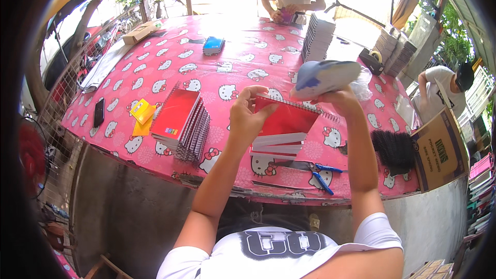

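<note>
My left hand (249, 115) grips the upper left corner of a red notebook (290, 120), thumb on its cover. A wire spiral (326, 115) runs along the notebook's top edge and sticks out past its right corner. My right hand (338, 99) is closed on a blue-and-white paper-like thing (325, 78), smeared by motion, above that corner; its exact kind cannot be told. Under the red notebook lies a fanned stack of white-edged pads (276, 147). Blue-handled pliers (325, 175) rest near the table's front edge, close to these pads.
Spiral red notebooks (178, 116) are stacked left, beside yellow cards (142, 114) and a phone (99, 112). Black spiral coils (393, 152) and a cardboard box (439, 150) stand right. Farther off are blue notebooks (213, 45), a tall notebook stack (318, 36) and two people.
</note>
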`<action>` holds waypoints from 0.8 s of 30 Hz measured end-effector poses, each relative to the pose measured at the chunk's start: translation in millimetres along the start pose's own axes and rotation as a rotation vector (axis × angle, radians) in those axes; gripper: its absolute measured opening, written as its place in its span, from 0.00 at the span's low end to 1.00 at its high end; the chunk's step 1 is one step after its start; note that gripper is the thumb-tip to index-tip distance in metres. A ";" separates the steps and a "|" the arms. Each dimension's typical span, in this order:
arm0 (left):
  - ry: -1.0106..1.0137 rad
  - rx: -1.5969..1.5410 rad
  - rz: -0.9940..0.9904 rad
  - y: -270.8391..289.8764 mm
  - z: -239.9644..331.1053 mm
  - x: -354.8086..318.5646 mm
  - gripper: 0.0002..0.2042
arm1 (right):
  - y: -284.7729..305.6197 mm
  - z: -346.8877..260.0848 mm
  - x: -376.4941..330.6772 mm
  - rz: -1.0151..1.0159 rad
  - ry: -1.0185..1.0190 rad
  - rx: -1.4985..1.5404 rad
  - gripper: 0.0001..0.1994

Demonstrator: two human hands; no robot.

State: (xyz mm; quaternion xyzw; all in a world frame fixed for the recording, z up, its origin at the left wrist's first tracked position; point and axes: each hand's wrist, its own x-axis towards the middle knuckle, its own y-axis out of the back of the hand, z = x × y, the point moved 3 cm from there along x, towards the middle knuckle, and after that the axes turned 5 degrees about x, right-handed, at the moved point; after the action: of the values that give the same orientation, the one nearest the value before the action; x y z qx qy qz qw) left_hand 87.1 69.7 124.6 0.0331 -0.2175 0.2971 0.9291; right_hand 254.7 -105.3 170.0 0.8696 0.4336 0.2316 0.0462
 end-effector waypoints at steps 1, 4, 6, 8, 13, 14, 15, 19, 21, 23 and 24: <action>-0.011 -0.134 0.037 0.6 -2.5 -0.5 0.18 | -5.1 -0.4 5.0 -0.038 0.011 -0.053 0.18; 0.084 -0.197 -0.004 8.5 -10.6 -1.1 0.20 | -14.8 -7.1 8.4 -0.006 -0.066 -0.323 0.19; 0.119 -0.276 -0.015 11.1 -13.8 -3.4 0.19 | -19.8 -22.8 5.3 -0.035 -0.137 0.192 0.19; 0.137 -0.323 -0.023 13.1 -15.6 -4.2 0.18 | -13.0 -3.2 7.4 0.047 -0.095 -0.100 0.21; 0.148 -0.385 -0.039 16.6 -12.1 -3.9 0.14 | 17.6 34.9 -18.9 0.351 -0.068 -0.798 0.23; 0.180 -0.358 -0.050 15.4 -9.5 -1.9 0.12 | 21.9 48.9 -38.0 0.406 -0.172 -0.901 0.24; 0.214 -0.332 -0.061 12.2 -6.7 2.7 0.10 | 26.6 66.5 -58.0 0.461 -0.279 -1.003 0.25; 0.186 -0.093 -0.067 0.4 24.4 12.0 0.03 | 21.7 116.4 -134.1 0.331 -0.342 -1.170 0.35; -0.368 0.078 0.021 -0.6 46.3 -2.8 0.04 | -1.5 90.5 -156.7 0.362 -0.207 -1.236 0.38; -0.811 0.249 -0.033 -4.8 58.9 -23.4 0.06 | -35.6 51.2 -180.4 0.313 -0.222 -1.160 0.37; -0.814 0.404 -0.166 -6.0 50.7 -33.7 0.06 | -49.5 49.9 -194.9 0.232 -0.224 -1.029 0.36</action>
State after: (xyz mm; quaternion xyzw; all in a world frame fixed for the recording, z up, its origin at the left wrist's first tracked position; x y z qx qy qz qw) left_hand 46.5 37.0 156.5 0.3446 -0.4990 0.2211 0.7638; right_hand 139.8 -219.8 41.0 0.7962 0.1574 0.3238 0.4863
